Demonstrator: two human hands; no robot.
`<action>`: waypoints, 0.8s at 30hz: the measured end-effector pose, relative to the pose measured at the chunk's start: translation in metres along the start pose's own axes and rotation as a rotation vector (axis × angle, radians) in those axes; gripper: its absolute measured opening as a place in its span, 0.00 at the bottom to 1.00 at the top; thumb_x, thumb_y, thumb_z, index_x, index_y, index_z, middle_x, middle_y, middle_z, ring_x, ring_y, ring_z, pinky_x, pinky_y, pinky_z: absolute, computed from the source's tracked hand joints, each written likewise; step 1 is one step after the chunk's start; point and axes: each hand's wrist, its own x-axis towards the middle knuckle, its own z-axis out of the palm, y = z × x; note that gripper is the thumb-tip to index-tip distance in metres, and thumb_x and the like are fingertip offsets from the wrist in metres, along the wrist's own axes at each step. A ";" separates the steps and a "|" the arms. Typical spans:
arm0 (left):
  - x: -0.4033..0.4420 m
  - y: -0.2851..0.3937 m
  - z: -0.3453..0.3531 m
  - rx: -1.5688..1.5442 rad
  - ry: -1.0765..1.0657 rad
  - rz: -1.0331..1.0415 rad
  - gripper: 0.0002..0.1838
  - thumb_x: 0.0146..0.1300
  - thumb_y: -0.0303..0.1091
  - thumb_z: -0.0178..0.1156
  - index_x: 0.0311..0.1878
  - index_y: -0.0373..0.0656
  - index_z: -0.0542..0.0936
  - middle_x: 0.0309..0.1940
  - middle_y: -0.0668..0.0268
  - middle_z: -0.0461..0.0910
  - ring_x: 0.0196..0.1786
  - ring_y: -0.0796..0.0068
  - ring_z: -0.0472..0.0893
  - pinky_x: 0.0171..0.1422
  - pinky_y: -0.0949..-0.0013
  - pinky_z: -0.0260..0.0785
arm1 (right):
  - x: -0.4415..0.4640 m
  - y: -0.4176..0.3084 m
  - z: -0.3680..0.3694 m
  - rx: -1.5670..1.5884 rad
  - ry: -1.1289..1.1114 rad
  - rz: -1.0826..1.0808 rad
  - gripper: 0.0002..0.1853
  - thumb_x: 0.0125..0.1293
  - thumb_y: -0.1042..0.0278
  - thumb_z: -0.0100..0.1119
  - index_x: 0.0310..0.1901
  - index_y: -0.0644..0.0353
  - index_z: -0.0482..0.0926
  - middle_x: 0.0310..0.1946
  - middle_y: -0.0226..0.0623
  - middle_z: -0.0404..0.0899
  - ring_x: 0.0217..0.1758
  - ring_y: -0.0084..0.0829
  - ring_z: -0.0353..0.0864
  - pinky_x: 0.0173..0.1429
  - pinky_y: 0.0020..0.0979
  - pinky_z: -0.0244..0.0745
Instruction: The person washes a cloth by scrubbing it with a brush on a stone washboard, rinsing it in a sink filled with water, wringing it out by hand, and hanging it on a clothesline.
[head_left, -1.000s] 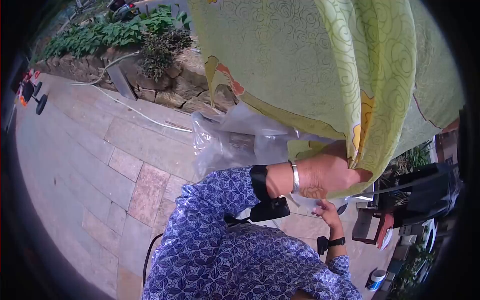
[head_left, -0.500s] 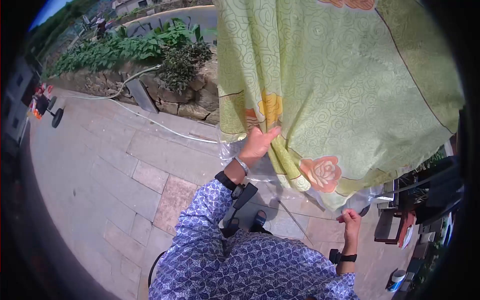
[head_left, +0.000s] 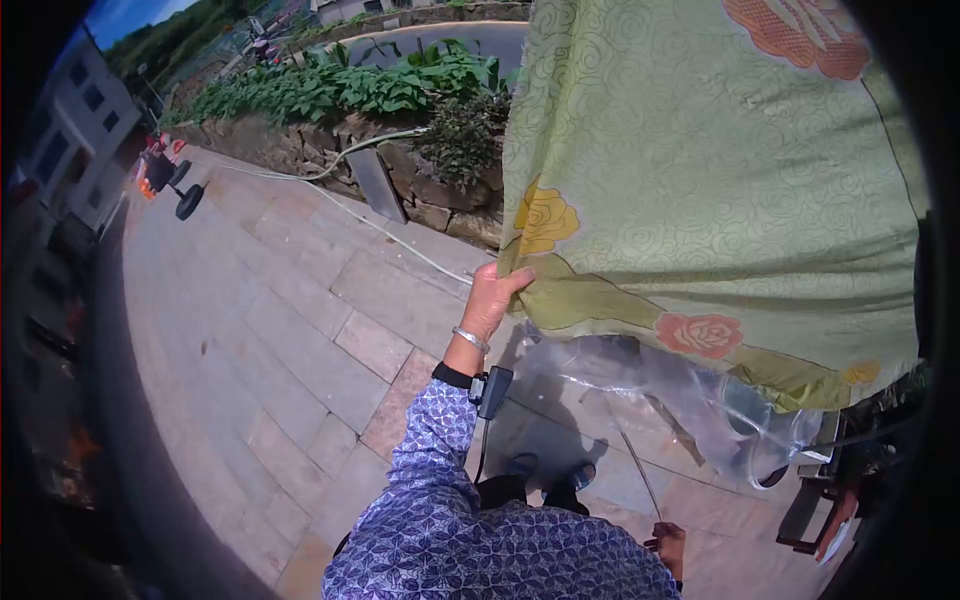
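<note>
A large yellow-green cloth with printed roses hangs in front of me and fills the upper right. My left hand is closed on its lower left corner, thumb on top, arm stretched forward. Beneath the hem, a clear plastic sheet hangs crumpled down towards the paving. Low down on the right, my right hand is away from the cloth. Its fingers are loosely curled with small gaps between them, and I see nothing in it. A thin stick lies on the ground, its near end overlapping that hand in view.
Stone paving stretches to the left. A stone wall with green plants runs behind it, with a slab leaning there. A pale hose crosses the ground. A wheeled object stands far left, a dark wooden stool-like piece at right.
The bunched folds have spread out into a flatter cloth, and my left hand now holds its corner. My right hand has dropped away from the hem. More plastic shows below.
</note>
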 end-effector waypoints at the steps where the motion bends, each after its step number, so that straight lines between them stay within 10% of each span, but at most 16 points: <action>1: -0.002 -0.001 -0.010 0.005 -0.009 -0.005 0.13 0.61 0.29 0.64 0.48 0.36 0.81 0.42 0.68 0.83 0.42 0.81 0.80 0.49 0.75 0.73 | -0.005 0.005 0.001 -0.001 0.012 -0.005 0.07 0.60 0.72 0.59 0.36 0.66 0.80 0.23 0.34 0.76 0.18 0.37 0.83 0.15 0.29 0.70; 16: -0.141 -0.165 -0.094 0.234 0.429 -0.580 0.10 0.66 0.43 0.56 0.46 0.52 0.75 0.27 0.70 0.77 0.27 0.76 0.75 0.34 0.68 0.66 | -0.111 0.168 -0.048 0.243 0.252 0.097 0.12 0.64 0.66 0.59 0.45 0.64 0.80 0.28 0.33 0.80 0.24 0.30 0.84 0.24 0.26 0.73; 18: -0.204 -0.207 -0.050 0.707 0.235 -0.902 0.12 0.64 0.45 0.55 0.47 0.52 0.75 0.29 0.68 0.78 0.28 0.72 0.76 0.31 0.63 0.66 | -0.164 0.242 -0.069 0.368 0.340 0.140 0.12 0.64 0.65 0.59 0.45 0.63 0.80 0.27 0.33 0.80 0.23 0.29 0.84 0.24 0.26 0.73; 24: -0.330 -0.294 0.070 1.107 -0.421 -1.006 0.16 0.66 0.46 0.53 0.51 0.47 0.74 0.32 0.62 0.81 0.29 0.65 0.81 0.29 0.56 0.71 | -0.282 0.398 -0.111 0.488 0.596 0.303 0.13 0.62 0.65 0.61 0.44 0.66 0.82 0.29 0.40 0.83 0.24 0.32 0.85 0.27 0.29 0.77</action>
